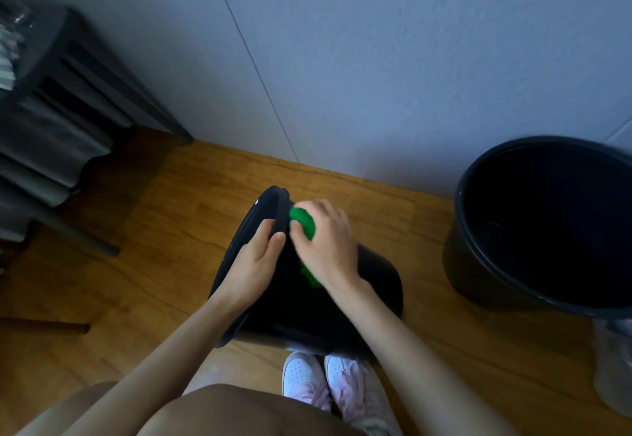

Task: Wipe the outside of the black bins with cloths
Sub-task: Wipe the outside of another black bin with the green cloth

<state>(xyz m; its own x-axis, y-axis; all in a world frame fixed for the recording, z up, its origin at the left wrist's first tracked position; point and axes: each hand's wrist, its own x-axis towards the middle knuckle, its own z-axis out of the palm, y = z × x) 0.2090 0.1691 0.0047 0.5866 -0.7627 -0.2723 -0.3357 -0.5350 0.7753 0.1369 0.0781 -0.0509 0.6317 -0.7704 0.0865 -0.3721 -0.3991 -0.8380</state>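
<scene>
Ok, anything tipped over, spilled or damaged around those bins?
Only the near bin lies tipped: the left hand holds its rim, the right hand presses a green cloth on it. No spill or damage shows.

One wide-angle camera, worn on the head, gives the only view. It looks forward and steeply down, facing the wall (410, 59) and the floor (154, 230) at its foot. The left hand (254, 264), the right hand (325, 247) and the tipped bin (307, 309) lie near, about mid-frame. The shoes (325, 377) lie almost straight below. The edges bend and blur, so the second bin (547, 230) at right seems partly cut off.
</scene>
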